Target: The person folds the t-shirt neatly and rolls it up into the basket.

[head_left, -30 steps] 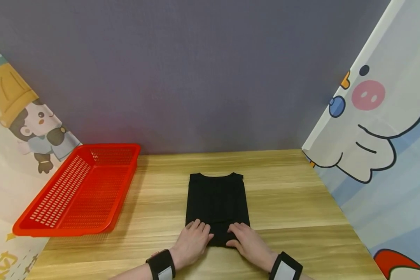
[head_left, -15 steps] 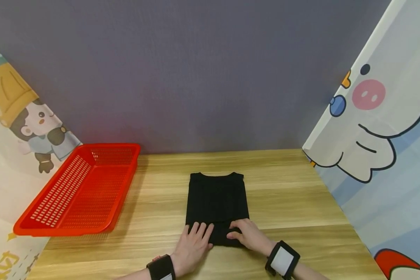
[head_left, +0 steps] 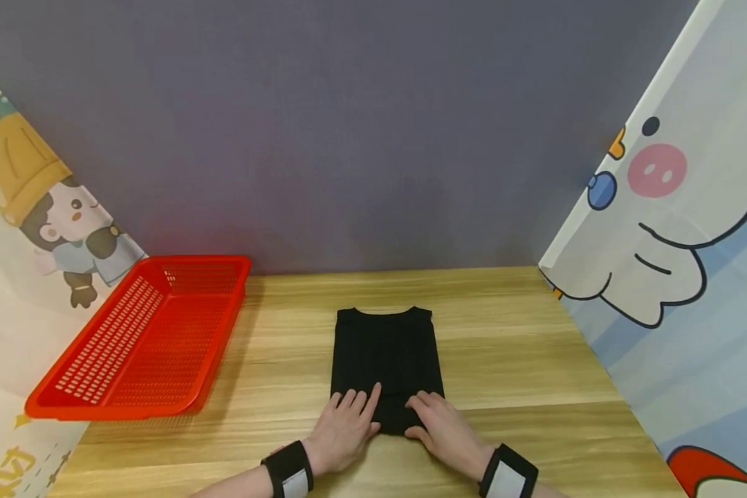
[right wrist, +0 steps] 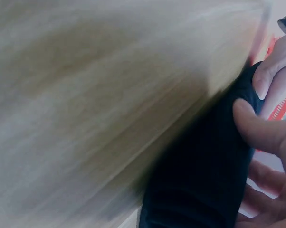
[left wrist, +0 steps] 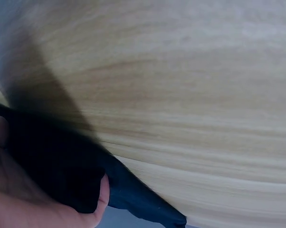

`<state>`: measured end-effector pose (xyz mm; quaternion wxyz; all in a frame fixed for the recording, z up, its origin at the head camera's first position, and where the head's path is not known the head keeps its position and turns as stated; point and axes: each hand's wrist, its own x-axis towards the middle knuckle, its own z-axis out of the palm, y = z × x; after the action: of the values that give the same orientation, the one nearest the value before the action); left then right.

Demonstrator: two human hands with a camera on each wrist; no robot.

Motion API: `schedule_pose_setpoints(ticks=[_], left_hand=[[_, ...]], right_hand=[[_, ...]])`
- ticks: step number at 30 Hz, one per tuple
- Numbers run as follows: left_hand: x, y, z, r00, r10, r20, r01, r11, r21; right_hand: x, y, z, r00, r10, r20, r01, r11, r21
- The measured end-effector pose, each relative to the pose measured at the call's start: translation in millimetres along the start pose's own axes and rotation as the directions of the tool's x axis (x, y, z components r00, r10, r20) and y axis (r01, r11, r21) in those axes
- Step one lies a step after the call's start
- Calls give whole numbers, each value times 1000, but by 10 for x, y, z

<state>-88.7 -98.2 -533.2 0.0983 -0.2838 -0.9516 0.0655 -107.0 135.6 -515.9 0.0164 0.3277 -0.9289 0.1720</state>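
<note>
A folded black shirt [head_left: 382, 349] lies on the wooden table [head_left: 504, 346], its scooped neckline at the far side and a crease across the near part. My left hand [head_left: 342, 432] rests on the near left corner with straight fingers, the index stretched forward over the cloth. At the near right corner, my right hand [head_left: 448, 432] holds the cloth, fingers bent over the top. In the right wrist view the right thumb [right wrist: 257, 128] presses the near face of the shirt. The left thumb [left wrist: 102, 199] touches the shirt in the left wrist view.
A red plastic basket [head_left: 233, 325] with perforated sides stands to the left, and no contents show in it. A grey panel [head_left: 348, 138] rises behind the table. Cartoon-printed sheets [head_left: 678, 290] flank both sides.
My left index finger has stretched forward over the cloth. The right hand has turned slightly at the wrist and extended its fingers a little since half a second ago. The basket stays put.
</note>
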Motion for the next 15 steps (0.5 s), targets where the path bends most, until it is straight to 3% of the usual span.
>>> schedule_pose_setpoints(ticks=[4, 9, 15], left_hand=[[-1, 12, -7, 1000, -13, -5, 13, 1000, -2], [-40, 36, -3, 999, -24, -20, 25, 999, 45], [-61, 32, 54, 996, -8, -88, 15, 997, 76]], right_hand=[[21, 29, 10, 1000, 1, -5, -1, 998, 60], [72, 114, -20, 996, 30, 79, -47, 974, 221], [139, 209, -82, 991, 28, 133, -68, 949, 307]])
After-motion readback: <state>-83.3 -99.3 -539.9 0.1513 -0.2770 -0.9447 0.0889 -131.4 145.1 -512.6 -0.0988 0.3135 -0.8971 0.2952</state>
